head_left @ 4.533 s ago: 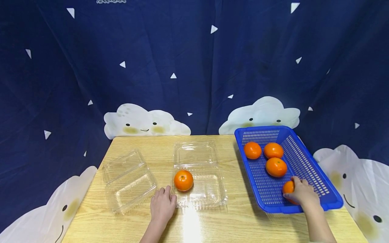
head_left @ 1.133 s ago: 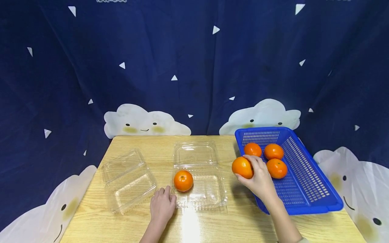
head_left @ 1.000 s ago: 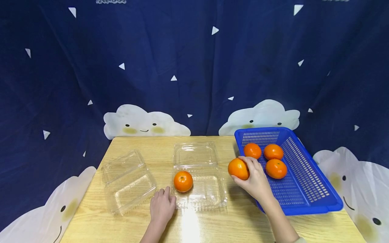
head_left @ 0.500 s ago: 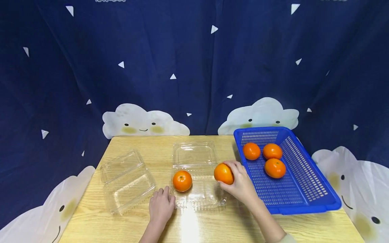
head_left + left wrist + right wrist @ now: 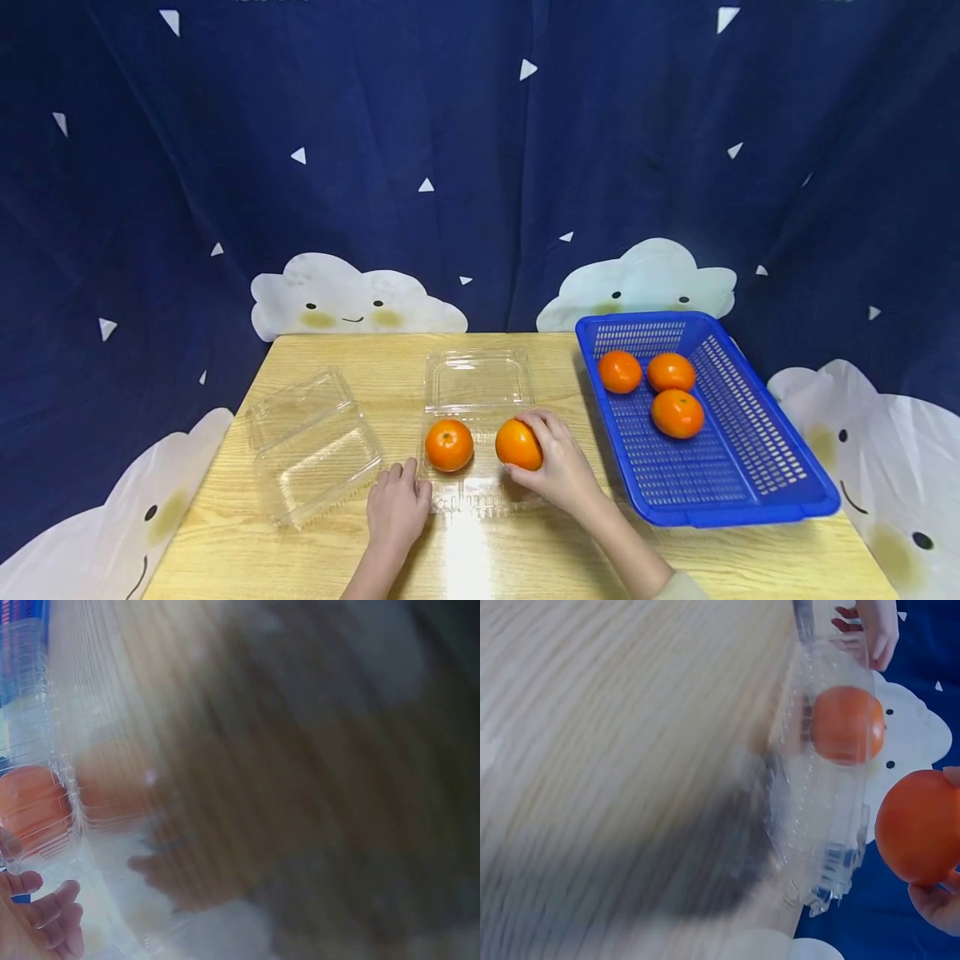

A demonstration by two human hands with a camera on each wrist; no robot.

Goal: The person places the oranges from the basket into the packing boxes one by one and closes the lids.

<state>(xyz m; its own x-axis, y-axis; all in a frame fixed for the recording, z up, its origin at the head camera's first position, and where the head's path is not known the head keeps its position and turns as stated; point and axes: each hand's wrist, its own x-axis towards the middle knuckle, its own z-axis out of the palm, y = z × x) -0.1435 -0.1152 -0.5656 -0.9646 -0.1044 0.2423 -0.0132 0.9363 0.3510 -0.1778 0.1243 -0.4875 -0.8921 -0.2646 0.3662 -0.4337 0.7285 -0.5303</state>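
My right hand point(image 5: 558, 462) grips an orange point(image 5: 517, 444) between thumb and fingers, over the right half of a clear plastic clamshell box point(image 5: 480, 379). The box lies opened flat, lid toward the back. In its left half sits another orange point(image 5: 449, 445), stem end up. My left hand point(image 5: 397, 504) rests beside the box's front left corner, fingers loosely bent and holding nothing. The right wrist view shows the gripped orange point(image 5: 919, 829) raised above the box's rim, with the orange inside point(image 5: 846, 725) seen through the clear wall.
Left of the left hand lies a second clear clamshell box point(image 5: 315, 450), opened and turned at an angle. At the right stands a blue perforated basket point(image 5: 720, 508) with 3 oranges point(image 5: 677, 413) near its back left. A dark blue curtain point(image 5: 480, 167) hangs behind the wooden table point(image 5: 375, 354).
My right hand has taken an orange from the blue basket and carried it left, from the basket's edge to over the middle clamshell box. My left hand has stayed in place.
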